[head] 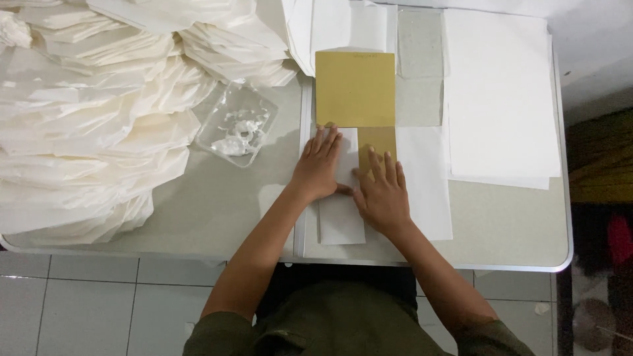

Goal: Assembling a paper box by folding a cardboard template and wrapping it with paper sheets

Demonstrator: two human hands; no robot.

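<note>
both palms flat, fingers spread: left hand (318,166) pressing the narrow white paper strip (341,217), right hand (381,192) just beside, partly over it. strip's long axis toward the body, mustard card (355,89) just beyond fingertips, mid tabletop (508,224); nothing pinched.

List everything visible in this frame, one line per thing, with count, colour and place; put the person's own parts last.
folded paper pile: count unclear, white, heaped across the table's left half
plastic tray: one, clear, with white paste in it, right of the pile
yellow card: one, mustard yellow, top centre, above the hands
white paper piece: one, white, under both hands
grey board: one, grey, right of the card
paper sheet stack: count unclear, white, right side of the table
table: one, pale grey
floor tiles: pale grey, lower left
left hand: flat on the white paper piece
right hand: flat on the same piece
</note>
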